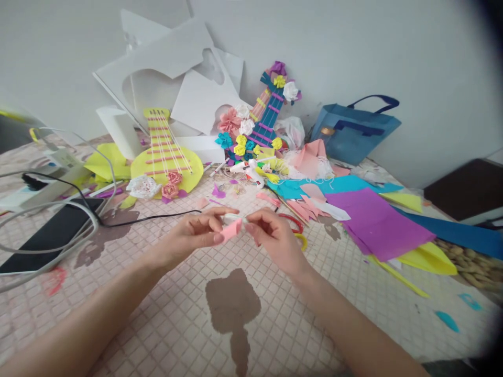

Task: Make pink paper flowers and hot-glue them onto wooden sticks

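Note:
A small folded piece of pink crepe paper [231, 230] is held up between my hands over the middle of the table. My left hand [200, 228] pinches its lower left end between thumb and fingers. At the paper's right end, my right hand [271, 233] has its thumb and fingers closed together on the edge. Behind the paper, a pale whitish strip or band [231, 217] shows between the fingers; its kind is unclear. Red-handled scissors [291, 222] lie just beyond my right hand, partly hidden by it.
A yellow paper guitar [184, 163] and a blue one [269, 116] with paper flowers stand at the back. A glue gun [251, 172] lies mid-table. Purple paper sheets [381, 222] and a blue bag [349, 131] are right; a black phone-like slab [47, 235] and cables are left.

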A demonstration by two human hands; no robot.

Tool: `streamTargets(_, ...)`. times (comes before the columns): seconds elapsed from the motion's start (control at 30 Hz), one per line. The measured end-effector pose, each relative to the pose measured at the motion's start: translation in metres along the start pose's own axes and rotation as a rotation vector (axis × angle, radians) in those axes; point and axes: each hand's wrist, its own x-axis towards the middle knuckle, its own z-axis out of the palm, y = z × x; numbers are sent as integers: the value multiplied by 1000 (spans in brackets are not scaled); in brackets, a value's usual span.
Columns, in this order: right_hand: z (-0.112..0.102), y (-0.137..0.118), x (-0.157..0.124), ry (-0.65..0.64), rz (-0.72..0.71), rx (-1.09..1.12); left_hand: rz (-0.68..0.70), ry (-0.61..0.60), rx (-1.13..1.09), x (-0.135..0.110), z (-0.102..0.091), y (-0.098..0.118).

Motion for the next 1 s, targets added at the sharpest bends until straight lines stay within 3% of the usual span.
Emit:
streamTargets(0.1, 8, 1, -4, 58, -78, 6, 0, 85, -192, 2, 0, -5)
streamTargets(0.27, 22, 2, -13, 18, -25, 141, -86, 152, -382, 3, 3, -7)
streamTargets(0.47, 29, 5, -17, -57, 6, 196, -71, 44, -322, 2, 5, -7)
streamTargets(0.6, 29, 6, -16, -196, 163, 296, -100, -7, -326, 1, 4, -8)
streamTargets(0.7, 28, 5, -16, -226, 234, 355, -134, -33, -322, 0, 3, -8)
streamTargets(1.0, 29, 9, -19, -273, 231, 353, -222, -56, -473, -2, -6, -2)
